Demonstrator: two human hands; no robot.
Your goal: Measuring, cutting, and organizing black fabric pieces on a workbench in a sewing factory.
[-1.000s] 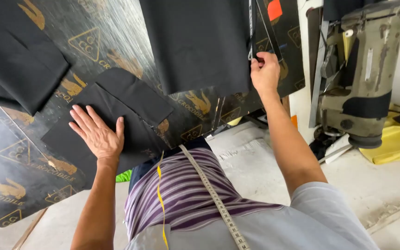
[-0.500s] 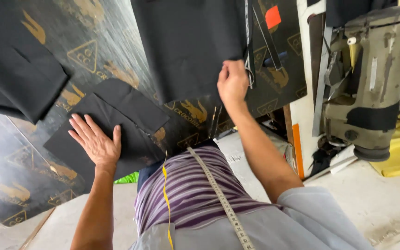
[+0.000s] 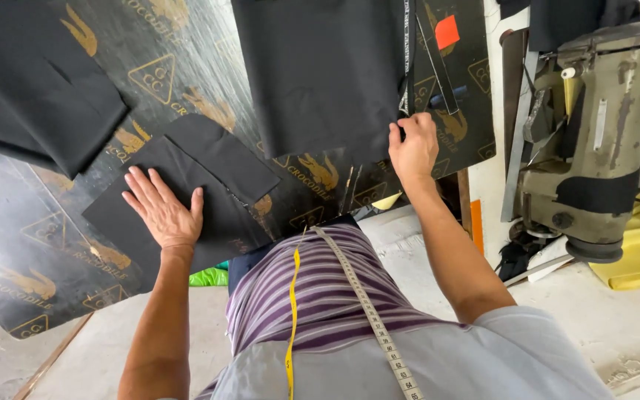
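Dark, glossy sheeting printed with gold triangle emblems covers the bench (image 3: 46, 244), where the left hand (image 3: 163, 211) lies flat with fingers spread wide on a small black fabric piece (image 3: 209, 167), while the right hand (image 3: 412, 148) curls its fingers onto the lower right corner of a larger black cloth panel (image 3: 320, 74). Both look light, limp and prone to creasing, best taken by edges or corners. Above the right fingers sits a small orange rectangular tag (image 3: 447, 32); right of them stands an old olive sewing machine (image 3: 594, 141).

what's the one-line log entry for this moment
left hand: flat on small black cloth piece | right hand: at edge of large black cloth | surface: dark printed table | nearby: sewing machine
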